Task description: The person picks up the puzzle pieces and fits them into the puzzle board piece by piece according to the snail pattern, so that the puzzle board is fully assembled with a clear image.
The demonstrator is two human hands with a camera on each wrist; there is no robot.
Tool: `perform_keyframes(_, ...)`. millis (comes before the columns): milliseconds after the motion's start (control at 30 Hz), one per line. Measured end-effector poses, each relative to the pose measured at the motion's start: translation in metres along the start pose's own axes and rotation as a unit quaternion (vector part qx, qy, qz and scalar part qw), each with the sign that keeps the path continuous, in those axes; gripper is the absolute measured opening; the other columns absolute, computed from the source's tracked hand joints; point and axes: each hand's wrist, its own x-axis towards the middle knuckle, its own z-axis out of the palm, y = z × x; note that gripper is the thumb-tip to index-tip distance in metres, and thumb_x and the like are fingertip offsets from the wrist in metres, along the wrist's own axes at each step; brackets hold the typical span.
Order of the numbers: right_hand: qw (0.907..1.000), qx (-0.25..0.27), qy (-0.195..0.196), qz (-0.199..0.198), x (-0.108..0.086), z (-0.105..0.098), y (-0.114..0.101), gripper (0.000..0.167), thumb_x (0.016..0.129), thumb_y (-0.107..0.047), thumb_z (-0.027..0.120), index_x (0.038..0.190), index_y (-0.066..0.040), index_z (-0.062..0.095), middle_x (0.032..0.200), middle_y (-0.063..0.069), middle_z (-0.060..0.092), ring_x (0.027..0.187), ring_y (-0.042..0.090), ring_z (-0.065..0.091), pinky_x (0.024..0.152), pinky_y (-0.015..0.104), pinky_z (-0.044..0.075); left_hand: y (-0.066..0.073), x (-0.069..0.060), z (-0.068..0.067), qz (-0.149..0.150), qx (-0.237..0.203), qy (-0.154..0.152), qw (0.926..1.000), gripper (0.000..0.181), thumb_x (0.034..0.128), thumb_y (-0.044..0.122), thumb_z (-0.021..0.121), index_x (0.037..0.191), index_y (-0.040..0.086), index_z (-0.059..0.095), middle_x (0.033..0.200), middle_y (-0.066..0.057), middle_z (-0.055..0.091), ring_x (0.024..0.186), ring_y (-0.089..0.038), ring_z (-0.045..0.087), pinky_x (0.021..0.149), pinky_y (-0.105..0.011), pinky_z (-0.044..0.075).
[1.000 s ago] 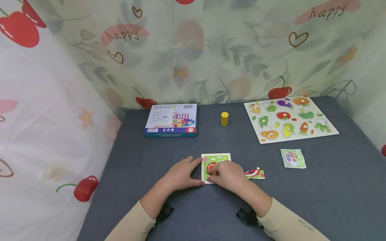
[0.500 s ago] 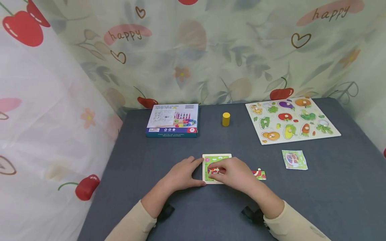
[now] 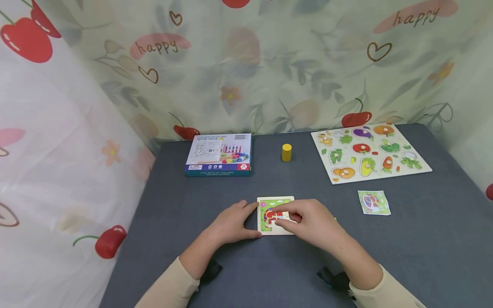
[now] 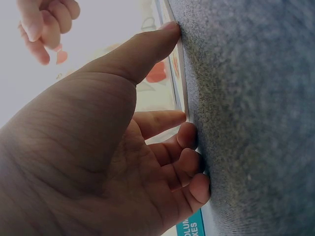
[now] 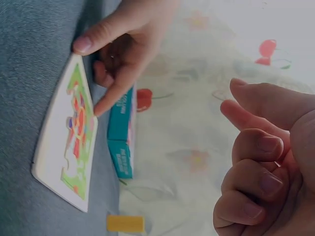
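Observation:
A small square jigsaw puzzle board [image 3: 275,198] lies on the table, its pale frame around a green picture with red and blue parts. In the right wrist view, the bare right side of the board [image 5: 53,147] shows white. My left hand [image 3: 234,222] holds the board's left side, thumb at the near corner and index finger at the far one. Over the board's right part hovers my right hand [image 3: 313,222], thumb and index finger apart with nothing between them. Its other fingers are curled. A sliver of a green puzzle piece [image 3: 335,219] peeks out behind the right hand.
A bead-set box [image 3: 218,155] stands at the back left, with a yellow cylinder [image 3: 286,153] to its right. At the back right lies a vegetable peg puzzle [image 3: 371,153]. A small picture card [image 3: 374,202] lies in front of it. Patterned cloth hangs behind the table.
My right hand has drawn rightward and its thumb and index finger have parted, uncovering more of the picture. The loose strip at the right is now almost hidden. My left hand stays put.

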Motion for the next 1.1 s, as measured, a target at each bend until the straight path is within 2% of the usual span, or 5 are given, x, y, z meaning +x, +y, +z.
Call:
perform_keyframes(233, 0.9995, 0.015, 0.024, 0.018, -0.011, -0.014, -0.002, 0.026, 0.087, -0.022, 0.085, 0.113, -0.024, 0.08, 0.058, -0.01, 0.037, 0.051, 0.007, 0.035, 0.051, 0.025, 0.032, -0.001, 0.001, 0.0, -0.001, 0.002, -0.004, 1.0, 0.095, 0.0795, 0.063, 0.079, 0.157, 0.019, 0.045, 0.119, -0.004, 0.057, 0.102, -0.018, 0.053, 0.086, -0.038, 0.049)
perform_keyframes(467, 0.9981, 0.031, 0.052, 0.014, -0.022, -0.024, 0.007, 0.029, 0.085, -0.017, 0.086, 0.113, -0.019, 0.079, 0.06, -0.01, 0.04, 0.052, 0.007, 0.037, 0.05, 0.026, 0.034, 0.0, 0.001, -0.001, -0.005, 0.001, -0.008, 1.0, 0.095, 0.0797, 0.063, 0.08, 0.157, 0.02, 0.044, 0.116, -0.003, 0.056, 0.1, -0.017, 0.051, 0.083, -0.036, 0.047)
perform_keyframes(767, 0.9956, 0.039, 0.073, 0.044, -0.036, -0.034, 0.025, 0.03, 0.085, -0.02, 0.086, 0.114, -0.018, 0.078, 0.059, -0.009, 0.039, 0.051, 0.008, 0.035, 0.05, 0.028, 0.033, 0.0, 0.0, -0.001, -0.001, -0.002, -0.009, 1.0, 0.095, 0.0799, 0.063, 0.079, 0.157, 0.02, 0.044, 0.116, -0.003, 0.056, 0.1, -0.017, 0.051, 0.083, -0.036, 0.046)
perform_keyframes(900, 0.9941, 0.037, 0.087, 0.054, -0.042, -0.037, 0.035, 0.033, 0.085, -0.025, 0.086, 0.116, -0.017, 0.078, 0.059, -0.008, 0.038, 0.051, 0.007, 0.033, 0.049, 0.028, 0.032, -0.001, 0.0, -0.001, 0.0, -0.003, -0.01, 0.9999, 0.095, 0.0799, 0.063, 0.079, 0.157, 0.02, 0.044, 0.117, -0.003, 0.056, 0.101, -0.017, 0.051, 0.083, -0.036, 0.046)
perform_keyframes(1100, 0.9919, 0.025, 0.097, 0.078, -0.05, -0.041, 0.051, 0.034, 0.087, -0.023, 0.085, 0.119, -0.015, 0.077, 0.061, -0.006, 0.036, 0.052, 0.008, 0.032, 0.049, 0.029, 0.03, -0.001, 0.0, -0.001, 0.0, -0.002, -0.011, 0.9999, 0.095, 0.0805, 0.063, 0.078, 0.157, 0.02, 0.044, 0.118, -0.003, 0.056, 0.101, -0.017, 0.051, 0.083, -0.036, 0.046)
